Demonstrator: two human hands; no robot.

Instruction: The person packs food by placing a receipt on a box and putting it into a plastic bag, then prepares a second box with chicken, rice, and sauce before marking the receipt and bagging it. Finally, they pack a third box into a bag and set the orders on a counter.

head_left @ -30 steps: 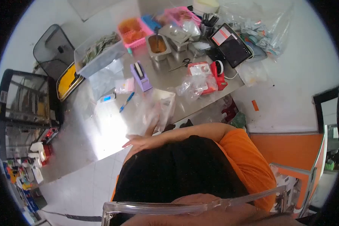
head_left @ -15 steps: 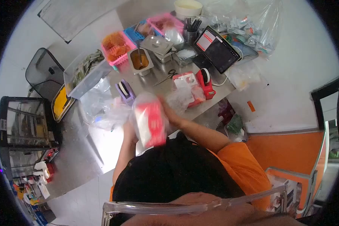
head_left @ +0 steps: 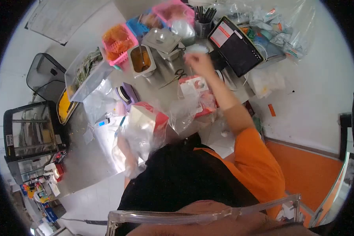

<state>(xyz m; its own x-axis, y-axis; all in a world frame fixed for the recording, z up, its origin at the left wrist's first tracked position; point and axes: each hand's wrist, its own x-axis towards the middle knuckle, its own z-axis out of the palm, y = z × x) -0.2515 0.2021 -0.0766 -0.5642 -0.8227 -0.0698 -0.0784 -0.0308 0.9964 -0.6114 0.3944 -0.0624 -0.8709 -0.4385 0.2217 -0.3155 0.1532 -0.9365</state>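
A red and white package in a clear plastic bag (head_left: 145, 122) is held low in front of my body. My left hand (head_left: 129, 155) is at the bag's lower left side, gripping the plastic, partly covered by it. My right hand (head_left: 198, 63) is stretched out over the counter, its fingers blurred, near a small metal-and-clear container stack (head_left: 196, 49). Under my right forearm lies a red and white box (head_left: 194, 88) with clear plastic around it. Scissors (head_left: 177, 76) lie to the left of that hand.
A metal pan of orange sauce with a ladle (head_left: 141, 61), pink basket (head_left: 120, 43), purple tape dispenser (head_left: 126, 94) and clear bin (head_left: 86, 74) stand on the counter (head_left: 80, 169). A tablet (head_left: 236, 47) is at the back right, beside a cup of black pens (head_left: 203, 27).
My right hand has left the bagged package and reached up and right across the counter. The package has tilted and shifted slightly left, with my left hand still at it.
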